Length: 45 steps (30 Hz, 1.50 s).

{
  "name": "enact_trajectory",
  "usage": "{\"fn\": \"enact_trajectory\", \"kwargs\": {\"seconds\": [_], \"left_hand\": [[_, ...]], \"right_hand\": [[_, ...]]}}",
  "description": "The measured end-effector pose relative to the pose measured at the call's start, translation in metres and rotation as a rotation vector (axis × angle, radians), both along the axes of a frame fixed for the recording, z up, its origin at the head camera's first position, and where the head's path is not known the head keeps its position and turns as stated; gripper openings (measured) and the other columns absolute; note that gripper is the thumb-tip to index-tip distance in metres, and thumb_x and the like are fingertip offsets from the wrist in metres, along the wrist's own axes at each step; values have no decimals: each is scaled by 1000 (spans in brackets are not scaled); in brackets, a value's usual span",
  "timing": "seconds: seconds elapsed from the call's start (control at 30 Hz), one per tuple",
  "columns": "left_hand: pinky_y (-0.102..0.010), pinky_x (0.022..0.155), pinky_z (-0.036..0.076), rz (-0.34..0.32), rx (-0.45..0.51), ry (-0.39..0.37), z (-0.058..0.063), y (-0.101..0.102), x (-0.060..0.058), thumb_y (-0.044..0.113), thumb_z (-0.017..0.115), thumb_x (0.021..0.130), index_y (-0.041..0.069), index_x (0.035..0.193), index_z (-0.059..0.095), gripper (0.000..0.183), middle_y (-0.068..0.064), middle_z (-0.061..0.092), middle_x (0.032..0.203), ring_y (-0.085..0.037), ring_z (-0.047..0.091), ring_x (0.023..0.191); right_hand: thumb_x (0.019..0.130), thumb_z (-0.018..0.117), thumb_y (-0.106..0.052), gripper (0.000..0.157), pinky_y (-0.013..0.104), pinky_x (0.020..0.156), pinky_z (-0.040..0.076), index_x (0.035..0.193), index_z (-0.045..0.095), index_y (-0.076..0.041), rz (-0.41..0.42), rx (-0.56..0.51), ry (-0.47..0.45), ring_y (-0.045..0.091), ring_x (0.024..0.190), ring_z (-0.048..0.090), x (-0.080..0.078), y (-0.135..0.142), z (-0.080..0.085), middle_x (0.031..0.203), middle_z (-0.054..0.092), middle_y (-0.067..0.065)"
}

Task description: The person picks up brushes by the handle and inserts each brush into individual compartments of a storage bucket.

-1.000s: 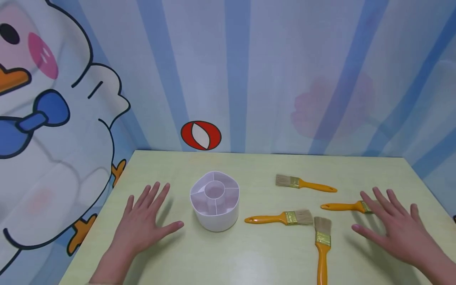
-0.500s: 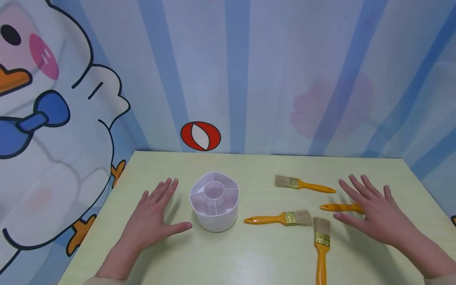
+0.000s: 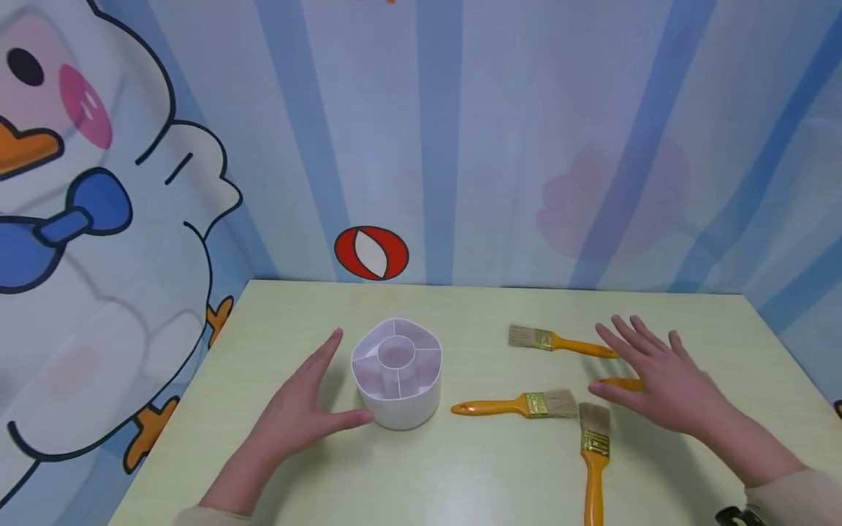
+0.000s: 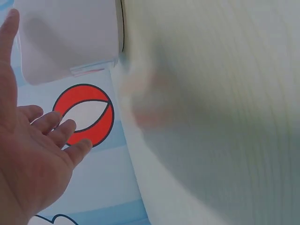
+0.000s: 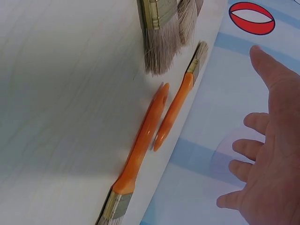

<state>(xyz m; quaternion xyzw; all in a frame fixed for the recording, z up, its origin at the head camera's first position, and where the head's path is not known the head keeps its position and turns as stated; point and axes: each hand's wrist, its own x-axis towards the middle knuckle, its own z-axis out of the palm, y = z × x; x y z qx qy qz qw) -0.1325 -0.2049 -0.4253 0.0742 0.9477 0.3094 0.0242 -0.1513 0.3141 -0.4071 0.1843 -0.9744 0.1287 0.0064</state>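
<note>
A white round organizer [image 3: 403, 409] with several compartments around a central ring stands upright on the table. My left hand [image 3: 296, 416] is at its left side, fingers straight and thumb tip right by the wall in the head view. Over the right part of the table hovers my right hand [image 3: 671, 383], fingers spread and holding nothing. It mostly covers one paintbrush [image 3: 621, 383], whose orange handle end peeks out; the right wrist view shows that brush's handle [image 5: 140, 150] whole. Another paintbrush [image 3: 559, 340] lies behind, its handle tip near the right fingers.
Left of the right hand a paintbrush [image 3: 506, 406] lies sideways, bristles to the right. A further paintbrush [image 3: 595, 467] points toward the front edge of the pale table [image 3: 460, 475]. Behind rises a blue striped backdrop [image 3: 500, 146] with a cartoon bird [image 3: 118, 292] at left.
My left hand has moved right, closer to the organizer. The right hand has moved left and slightly away from me, over the paintbrush it now mostly covers. Organizer and brushes stay put.
</note>
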Motion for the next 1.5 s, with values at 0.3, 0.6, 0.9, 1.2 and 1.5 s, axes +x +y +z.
{"fn": "enact_trajectory", "kwargs": {"seconds": [0.3,0.6,0.9,1.2,1.5], "left_hand": [[-57,126,36,-4,297,-27,-6,9,-1,56,95,75,28,171,25,123,2,30,175,-30,32,160],[-46,126,36,8,447,-65,-15,18,0,43,97,77,29,170,28,117,1,36,173,-27,36,159],[-45,123,41,34,556,-77,-19,24,2,33,97,80,26,168,34,109,-3,40,170,-30,39,157],[-44,120,44,43,657,-73,-22,27,-1,24,99,78,23,166,38,106,-3,43,168,-30,41,155],[-40,120,44,55,656,-57,-25,28,-2,23,100,77,19,166,37,109,-2,45,167,-30,42,155]], "right_hand": [[95,75,-57,94,82,121,18,166,37,-7,37,-35,-17,51,157,27,-14,-13,0,170,32,27],[98,73,-56,90,75,124,24,163,41,-3,64,-45,-43,50,154,33,-29,-23,-5,167,37,28],[101,70,-52,85,73,122,29,162,42,0,81,-80,-109,54,151,36,-44,-28,-13,165,38,31],[102,71,-48,78,73,117,38,157,48,2,80,-79,-125,58,144,44,-59,-27,-26,158,45,35],[102,73,-41,69,68,116,43,153,55,1,81,-95,-120,53,142,49,-67,-29,-33,155,53,28]]}}
